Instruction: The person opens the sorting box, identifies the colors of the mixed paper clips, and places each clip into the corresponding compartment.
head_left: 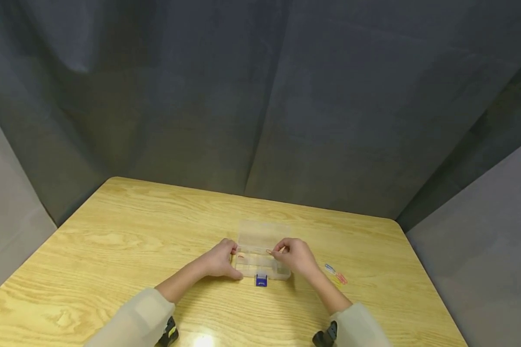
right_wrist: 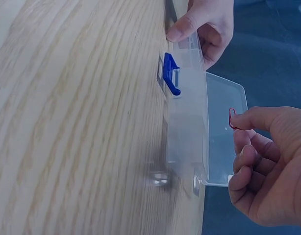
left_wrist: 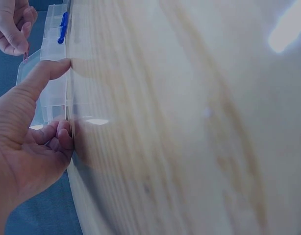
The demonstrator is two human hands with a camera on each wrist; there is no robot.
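My right hand [head_left: 297,255] pinches a red clip [right_wrist: 232,118] between thumb and forefinger, the other fingers curled loosely under. It hangs over the open box [head_left: 260,262], above its right half, not touching the plastic as far as I can tell from the right wrist view. My left hand [head_left: 220,259] grips the box's left end — thumb along the near wall, fingers curled at the far corner, as the left wrist view shows.

The clip is small, thin red wire bent in a narrow loop. In the right wrist view its long axis runs roughly across the box's width, the free rounded end pointing away from my fingertips, toward the lid [head_left: 263,233]; the other end is hidden in the pinch. In the head view it is only a speck.

The box is clear plastic with dividers, its long axis running left to right across the table [head_left: 113,226]. The lid lies flat behind it, and a blue latch [head_left: 261,280] sits at the middle of the near wall, facing me.

Further right on the wood, well apart from the box, lie loose clips [head_left: 336,273] — blue and red among them.
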